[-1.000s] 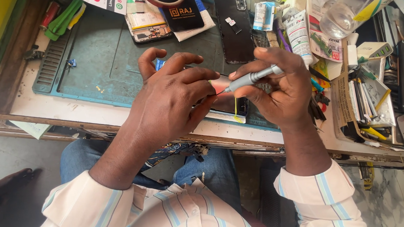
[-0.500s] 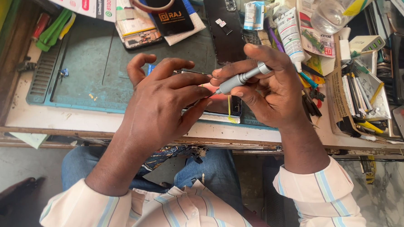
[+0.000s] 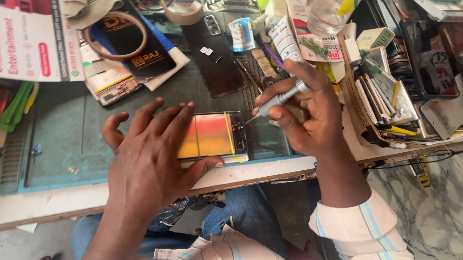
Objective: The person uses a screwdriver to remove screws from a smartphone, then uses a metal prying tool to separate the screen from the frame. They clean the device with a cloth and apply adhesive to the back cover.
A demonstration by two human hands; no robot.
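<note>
A: Log the hands first.

B: Left hand (image 3: 149,154) lies flat with fingers spread over the left part of the opened phone (image 3: 213,136), pressing it down; not clenched. The phone lies on the blue-green work mat (image 3: 60,137), close to the counter's (image 3: 52,205) near edge, its iridescent orange-yellow panel facing up. Right hand (image 3: 306,116) is grasping a slim grey screwdriver (image 3: 279,99); the tip points down-left, just off the phone's right end.

A: Containers?

B: Right side of the counter: an open cardboard tray (image 3: 353,106) packed with upright pens, tweezers and flat tools, with a white multi-port charger (image 3: 376,37) at its far end. Exact contents hard to separate. A clear round plastic container (image 3: 325,14) stands at the far edge; what it holds I cannot tell.

A: Surroundings, obstructions?

B: A dark phone back cover (image 3: 215,58) lies on the mat beyond the phone, small loose parts on it. A white tube (image 3: 285,39) and a small blue-white packet (image 3: 243,33) sit beside it. Far left of centre: a tape ring (image 3: 115,36) on a dark card, stacked over another phone. A printed leaflet (image 3: 19,38) is at the far left corner, green plastic pry tools (image 3: 14,105) just under it. The left hand hides the phone's left end.
</note>
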